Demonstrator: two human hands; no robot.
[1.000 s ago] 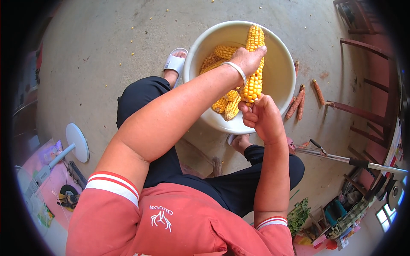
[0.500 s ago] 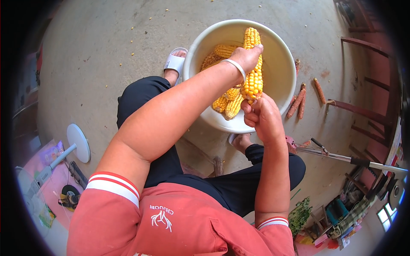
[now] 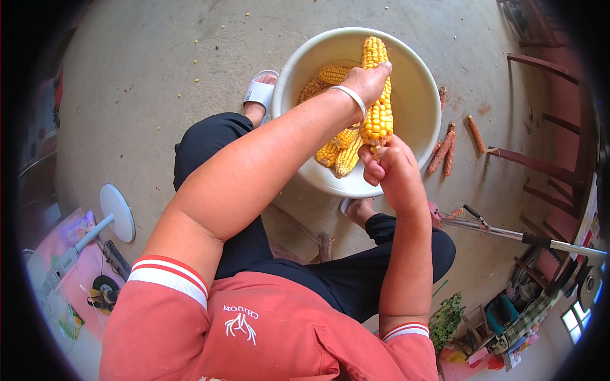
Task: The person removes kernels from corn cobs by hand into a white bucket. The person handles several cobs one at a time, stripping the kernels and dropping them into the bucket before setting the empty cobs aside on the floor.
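Note:
My left hand (image 3: 366,84), with a white bangle at its wrist, is wrapped around the middle of a yellow ear of corn (image 3: 379,120). The ear hangs slightly tilted over a large whitish tub (image 3: 414,117). At the ear's near end, my right hand (image 3: 397,171) has its fingers curled, with thumb and fingertips against the lowest kernels. Some kernels at that end are loosened or gone. Below my left hand, more yellow ears (image 3: 347,159) lie inside the tub, partly hidden by my hand and forearm. Loose kernels and their depth in the tub are hard to make out.
Several bare reddish cobs (image 3: 475,133) lie on the concrete floor right of the tub. Dark wooden furniture (image 3: 540,162) stands farther right, above a metal pole (image 3: 502,230). A white fan-like stand (image 3: 117,213) is at the left. My sandalled feet (image 3: 259,92) flank the tub.
The held ear has shifted slightly, its top a little farther from me. My right fingers have curled more at its near end, where the kernels look more disturbed.

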